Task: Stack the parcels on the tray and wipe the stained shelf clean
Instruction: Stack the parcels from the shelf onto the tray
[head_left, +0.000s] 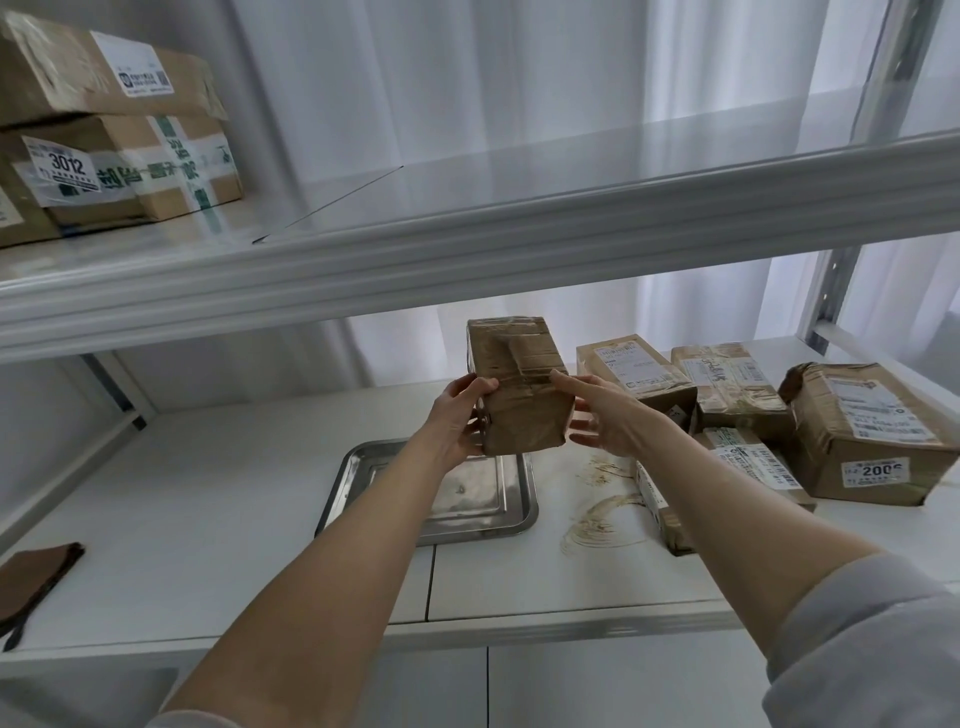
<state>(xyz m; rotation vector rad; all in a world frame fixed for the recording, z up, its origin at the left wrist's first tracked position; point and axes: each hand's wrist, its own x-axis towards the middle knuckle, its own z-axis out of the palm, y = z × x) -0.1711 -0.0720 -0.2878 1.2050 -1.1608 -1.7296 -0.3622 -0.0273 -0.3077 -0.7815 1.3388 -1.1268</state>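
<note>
I hold a taped brown parcel (517, 384) in the air above the far right part of the steel tray (363, 462). My left hand (457, 421) grips its left side with curled fingers. My right hand (605, 415) lies against its right side with the fingers fairly straight, index along the top edge. The tray lies on the white shelf (208, 509) with nothing on it. Brownish stain swirls (602, 514) mark the shelf just right of the tray. Several more parcels sit on the right: a large one labelled 2006 (867, 436), two at the back (636, 371) (732, 384), and a flat one (748, 467).
A brown cloth (36, 577) lies at the shelf's front left edge. The upper shelf (467, 228) juts out overhead, with two stacked cardboard boxes (114, 150) at its left. White curtains hang behind. A shelf upright (831, 296) stands at the right rear.
</note>
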